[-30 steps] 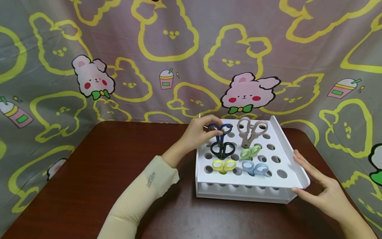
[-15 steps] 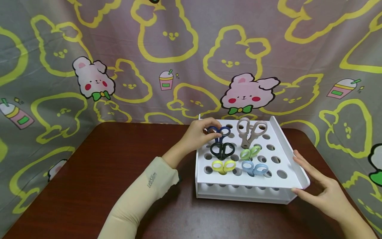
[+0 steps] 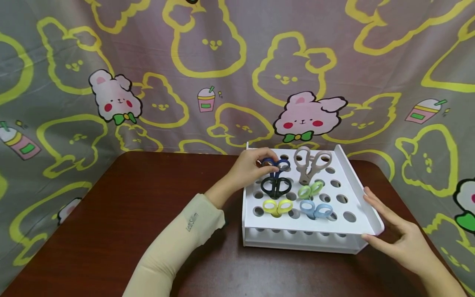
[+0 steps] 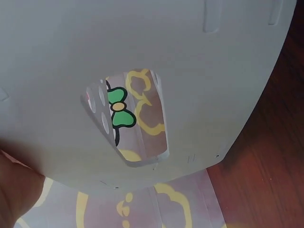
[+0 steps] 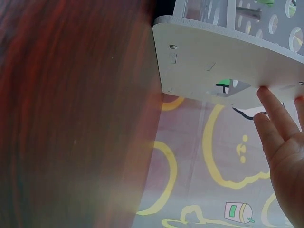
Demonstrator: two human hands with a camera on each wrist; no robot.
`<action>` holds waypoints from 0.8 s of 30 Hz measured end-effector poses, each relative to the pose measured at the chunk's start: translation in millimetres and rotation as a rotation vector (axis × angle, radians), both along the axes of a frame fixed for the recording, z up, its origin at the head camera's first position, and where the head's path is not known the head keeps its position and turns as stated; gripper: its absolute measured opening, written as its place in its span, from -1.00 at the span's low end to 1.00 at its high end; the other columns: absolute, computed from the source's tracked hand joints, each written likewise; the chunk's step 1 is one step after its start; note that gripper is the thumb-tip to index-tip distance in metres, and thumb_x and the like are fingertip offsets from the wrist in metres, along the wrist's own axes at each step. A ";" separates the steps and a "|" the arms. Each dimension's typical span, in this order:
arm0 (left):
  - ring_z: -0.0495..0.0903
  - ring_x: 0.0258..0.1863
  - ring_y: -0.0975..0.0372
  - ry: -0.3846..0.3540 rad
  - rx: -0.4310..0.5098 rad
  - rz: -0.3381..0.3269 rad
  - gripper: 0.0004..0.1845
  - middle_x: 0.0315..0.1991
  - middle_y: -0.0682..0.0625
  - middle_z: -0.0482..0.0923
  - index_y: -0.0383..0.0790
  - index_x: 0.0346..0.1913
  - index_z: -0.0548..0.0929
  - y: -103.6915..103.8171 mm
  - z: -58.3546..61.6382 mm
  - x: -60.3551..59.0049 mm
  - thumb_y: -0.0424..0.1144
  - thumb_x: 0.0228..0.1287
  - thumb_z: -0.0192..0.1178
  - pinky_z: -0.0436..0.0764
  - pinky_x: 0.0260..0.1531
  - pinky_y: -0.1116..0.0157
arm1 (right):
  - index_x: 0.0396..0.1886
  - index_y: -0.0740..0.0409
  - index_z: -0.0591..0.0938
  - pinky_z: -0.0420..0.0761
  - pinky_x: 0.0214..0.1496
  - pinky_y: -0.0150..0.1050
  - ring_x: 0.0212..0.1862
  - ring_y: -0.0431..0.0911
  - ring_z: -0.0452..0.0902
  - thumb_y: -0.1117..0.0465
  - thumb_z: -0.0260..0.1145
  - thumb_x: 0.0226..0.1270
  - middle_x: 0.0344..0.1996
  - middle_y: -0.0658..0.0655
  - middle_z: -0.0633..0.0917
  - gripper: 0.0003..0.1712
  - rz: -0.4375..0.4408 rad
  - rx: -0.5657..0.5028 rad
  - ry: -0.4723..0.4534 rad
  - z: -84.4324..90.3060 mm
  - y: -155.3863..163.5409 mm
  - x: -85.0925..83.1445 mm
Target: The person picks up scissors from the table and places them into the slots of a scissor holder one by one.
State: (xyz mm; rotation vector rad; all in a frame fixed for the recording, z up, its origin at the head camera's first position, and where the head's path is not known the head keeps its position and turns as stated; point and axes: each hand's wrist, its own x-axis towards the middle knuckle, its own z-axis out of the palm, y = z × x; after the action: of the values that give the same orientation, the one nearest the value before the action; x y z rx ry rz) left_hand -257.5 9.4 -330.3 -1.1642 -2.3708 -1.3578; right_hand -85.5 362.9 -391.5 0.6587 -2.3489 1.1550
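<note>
A white rack [image 3: 326, 220] with rows of round holes stands on the table. At its far left, my left hand [image 3: 246, 167] pinches dark blue scissors [image 3: 284, 166] by the handle loops, with thumb and finger. Their blades point down behind black scissors [image 3: 276, 187], so the tips are hidden. My right hand [image 3: 406, 241] touches the rack's right side with its fingers fairly straight; the thumb is at the front corner. The right wrist view shows those fingertips [image 5: 264, 91] against the outer side panel [image 5: 199, 61]. In the left wrist view a side panel [image 4: 209, 95] hides the scissors.
Yellow scissors [image 3: 277, 207], light blue scissors [image 3: 316, 209], light green scissors [image 3: 311, 189] and larger beige-grey scissors [image 3: 311, 165] stand handles up in the rack. The dark brown table [image 3: 148, 198] extends left. A patterned curtain [image 3: 222, 49] hangs behind.
The dark blue scissors have gone down slightly in my left hand, and in the last half second shifted a little right. My right hand stays at the rack's side.
</note>
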 end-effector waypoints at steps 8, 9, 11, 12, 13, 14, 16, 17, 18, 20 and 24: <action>0.60 -0.36 0.33 -0.009 -0.048 -0.017 -0.82 -0.28 0.01 0.72 -0.16 -0.17 0.71 -3.4 2.6 -0.8 -0.27 0.18 0.43 0.50 -0.40 0.45 | 0.35 0.53 0.37 0.29 0.32 -0.62 0.53 -0.20 0.18 0.73 0.55 -0.44 0.47 0.32 0.31 0.12 0.022 0.004 0.026 0.7 -0.1 -2.7; 0.60 -0.35 0.32 -0.012 -0.048 -0.021 -0.83 -0.28 0.01 0.72 -0.16 -0.16 0.71 -3.7 3.1 -0.9 -0.27 0.19 0.42 0.50 -0.40 0.44 | 0.35 0.52 0.37 0.29 0.32 -0.63 0.53 -0.21 0.18 0.73 0.55 -0.44 0.47 0.31 0.31 0.12 0.021 0.006 0.024 1.0 0.1 -3.1; 0.60 -0.35 0.32 -0.016 -0.048 -0.027 -0.83 -0.27 0.00 0.72 -0.17 -0.16 0.71 -4.2 3.7 -1.4 -0.28 0.19 0.42 0.52 -0.36 0.42 | 0.35 0.52 0.36 0.30 0.31 -0.63 0.53 -0.21 0.18 0.73 0.55 -0.43 0.47 0.31 0.30 0.13 0.022 0.009 0.023 1.6 0.4 -3.6; 0.60 -0.34 0.32 -0.018 -0.048 -0.030 -0.83 -0.27 0.00 0.72 -0.18 -0.16 0.71 -4.4 4.0 -1.5 -0.28 0.20 0.41 0.54 -0.35 0.40 | 0.36 0.51 0.36 0.31 0.30 -0.64 0.52 -0.22 0.18 0.73 0.55 -0.43 0.47 0.30 0.30 0.13 0.019 0.012 0.020 1.9 0.6 -3.7; 0.61 -0.33 0.32 -0.021 -0.048 -0.034 -0.83 -0.27 -0.01 0.72 -0.18 -0.16 0.71 -4.4 4.2 -1.6 -0.29 0.20 0.41 0.55 -0.33 0.38 | 0.36 0.51 0.36 0.31 0.29 -0.64 0.52 -0.22 0.18 0.73 0.55 -0.43 0.48 0.30 0.30 0.13 0.017 0.013 0.017 2.3 0.8 -3.7; 0.61 -0.31 0.31 -0.025 -0.047 -0.038 -0.83 -0.26 -0.01 0.72 -0.19 -0.15 0.71 -4.3 4.5 -1.7 -0.29 0.20 0.41 0.57 -0.31 0.37 | 0.36 0.51 0.36 0.30 0.30 -0.64 0.52 -0.22 0.18 0.73 0.55 -0.43 0.48 0.30 0.30 0.13 0.015 0.015 0.017 2.4 1.0 -3.6; 0.63 -0.28 0.30 -0.030 -0.049 -0.043 -0.82 -0.24 -0.03 0.73 -0.20 -0.14 0.71 -4.8 4.6 -2.2 -0.30 0.21 0.41 0.61 -0.26 0.36 | 0.36 0.50 0.36 0.30 0.29 -0.64 0.53 -0.22 0.18 0.73 0.54 -0.42 0.48 0.30 0.30 0.13 0.010 0.015 0.013 2.1 1.0 -2.9; 0.65 -0.26 0.28 -0.036 -0.048 -0.045 -0.82 -0.23 -0.04 0.73 -0.21 -0.13 0.71 -5.2 5.2 -2.1 -0.30 0.21 0.40 0.63 -0.23 0.36 | 0.36 0.50 0.36 0.30 0.30 -0.64 0.53 -0.22 0.17 0.73 0.54 -0.42 0.48 0.31 0.30 0.13 0.006 0.017 0.009 2.1 1.1 -2.4; 0.66 -0.23 0.27 -0.042 -0.046 -0.048 -0.80 -0.21 -0.05 0.73 -0.23 -0.11 0.71 -5.9 5.4 -2.2 -0.30 0.22 0.40 0.64 -0.22 0.36 | 0.37 0.49 0.37 0.29 0.30 -0.64 0.53 -0.23 0.17 0.73 0.54 -0.42 0.48 0.30 0.30 0.13 -0.004 0.022 0.003 2.1 1.3 -1.8; 0.68 -0.15 0.24 -0.059 -0.044 -0.049 -0.76 -0.15 -0.05 0.74 -0.24 -0.05 0.71 -8.5 6.3 -2.1 -0.28 0.24 0.39 0.66 -0.17 0.39 | 0.37 0.47 0.37 0.26 0.32 -0.64 0.53 -0.24 0.17 0.71 0.55 -0.41 0.47 0.31 0.30 0.13 -0.023 0.036 -0.005 2.7 2.3 -0.4; 0.68 -0.01 0.14 -0.071 -0.054 -0.040 -0.68 -0.01 -0.06 0.72 -0.23 0.07 0.68 -21.9 10.2 -0.4 -0.22 0.30 0.35 0.66 -0.11 0.33 | 0.39 0.39 0.39 0.17 0.37 -0.65 0.53 -0.28 0.15 0.65 0.58 -0.35 0.48 0.26 0.31 0.11 -0.059 0.080 -0.038 9.0 6.1 2.4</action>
State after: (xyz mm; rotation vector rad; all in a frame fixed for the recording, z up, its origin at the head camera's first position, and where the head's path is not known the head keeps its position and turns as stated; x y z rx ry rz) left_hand -257.9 -12.5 -320.0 -1.2035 -2.4612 -1.3778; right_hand -83.1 369.1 -382.5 0.5951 -2.4399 1.0621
